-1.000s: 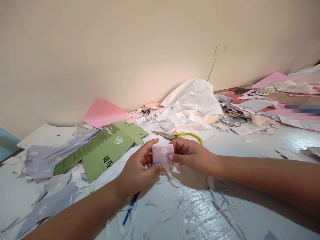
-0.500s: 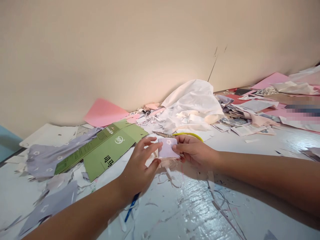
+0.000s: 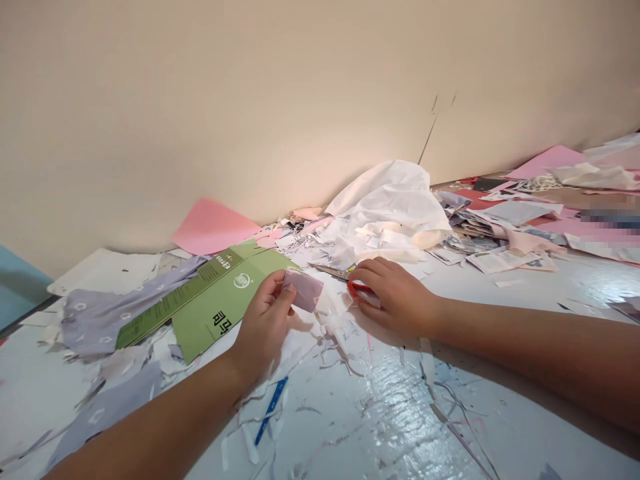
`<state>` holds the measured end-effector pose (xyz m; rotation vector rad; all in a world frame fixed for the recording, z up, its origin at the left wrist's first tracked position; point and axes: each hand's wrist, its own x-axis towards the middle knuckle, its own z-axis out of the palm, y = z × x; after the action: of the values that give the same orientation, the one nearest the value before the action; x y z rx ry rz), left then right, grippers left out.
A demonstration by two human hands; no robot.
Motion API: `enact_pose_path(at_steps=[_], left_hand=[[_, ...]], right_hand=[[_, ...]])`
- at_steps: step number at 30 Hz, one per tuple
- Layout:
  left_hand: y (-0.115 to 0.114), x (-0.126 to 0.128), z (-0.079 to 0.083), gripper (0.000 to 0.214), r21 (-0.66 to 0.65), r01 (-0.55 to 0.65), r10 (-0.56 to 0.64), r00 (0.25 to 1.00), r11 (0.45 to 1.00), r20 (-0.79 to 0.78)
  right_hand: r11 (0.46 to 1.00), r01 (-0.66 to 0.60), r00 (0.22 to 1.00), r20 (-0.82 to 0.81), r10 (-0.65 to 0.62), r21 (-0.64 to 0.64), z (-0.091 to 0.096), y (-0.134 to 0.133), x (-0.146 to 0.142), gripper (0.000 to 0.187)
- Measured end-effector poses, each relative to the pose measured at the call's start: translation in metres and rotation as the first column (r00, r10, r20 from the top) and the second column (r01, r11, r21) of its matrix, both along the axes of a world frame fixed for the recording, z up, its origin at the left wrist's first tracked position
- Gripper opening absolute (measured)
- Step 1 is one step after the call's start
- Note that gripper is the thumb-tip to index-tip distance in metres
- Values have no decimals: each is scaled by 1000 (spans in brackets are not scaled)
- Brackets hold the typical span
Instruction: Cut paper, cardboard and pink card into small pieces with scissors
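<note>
Head view: I'm seeing the right hand (image 3: 395, 297) moving off the lilac paper piece (image 3: 303, 290) and curling over the scissors (image 3: 333, 271), while the left hand (image 3: 263, 327) is pinching that piece alone, just beside the flattened green carton (image 3: 220, 300).

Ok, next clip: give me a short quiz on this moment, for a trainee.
1. What does the left hand hold? A) a small lilac paper piece B) a pink sheet
2. True or false: the right hand is on the handle of the scissors.
3. Fill in: the hand nearer the crumpled white sheet is the ___ one.

Key: 1 A; 2 true; 3 right.
</note>
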<state>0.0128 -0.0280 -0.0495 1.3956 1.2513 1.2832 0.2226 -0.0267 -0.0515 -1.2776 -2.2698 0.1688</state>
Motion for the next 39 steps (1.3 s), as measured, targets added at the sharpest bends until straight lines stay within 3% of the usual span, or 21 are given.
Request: enact_pose_path(at_steps=[3, 9, 14, 18, 22, 25, 27, 29, 31, 35, 39], left_hand=[[8, -3, -4, 36, -21, 13, -11, 996, 1000, 88], [14, -4, -6, 37, -88, 69, -52, 984, 994, 173], [12, -4, -4, 38, -107, 71, -52, 983, 992, 177], [11, -4, -1, 44, -125, 61, -38, 984, 990, 176], [14, -6, -2, 45, -137, 61, -30, 976, 989, 217], [17, -8, -4, 44, -131, 76, -45, 973, 989, 227], [16, -8, -2, 45, -116, 78, -52, 975, 990, 214], [12, -5, 1, 46, -102, 90, -72, 983, 991, 169], [6, -1, 5, 47, -96, 118, -107, 988, 988, 111], [-7, 8, 9, 51, -111, 201, -195, 978, 973, 69], [-17, 11, 7, 52, -185, 339, -324, 940, 923, 108]], right_hand=[[996, 78, 975, 207, -83, 33, -2, 3, -1, 25], [970, 241, 938, 266, -223, -38, 0, 8, 1, 28], [954, 220, 920, 369, -133, -204, 11, 26, 16, 23], [950, 199, 924, 369, -99, -243, 15, 34, 26, 22], [957, 162, 977, 178, -121, -240, 13, 31, 26, 23], [946, 71, 973, -186, -135, -317, 12, 27, 21, 24], [913, -73, 861, -488, -145, -401, 13, 23, 16, 23], [846, -231, 682, -700, -212, -481, 16, 19, 10, 25], [770, -320, 556, -768, -319, -552, 18, 13, 4, 28], [653, -424, 506, -762, -404, -628, 20, 2, -10, 35], [652, -460, 428, -794, -431, -602, 15, -7, -24, 56]])
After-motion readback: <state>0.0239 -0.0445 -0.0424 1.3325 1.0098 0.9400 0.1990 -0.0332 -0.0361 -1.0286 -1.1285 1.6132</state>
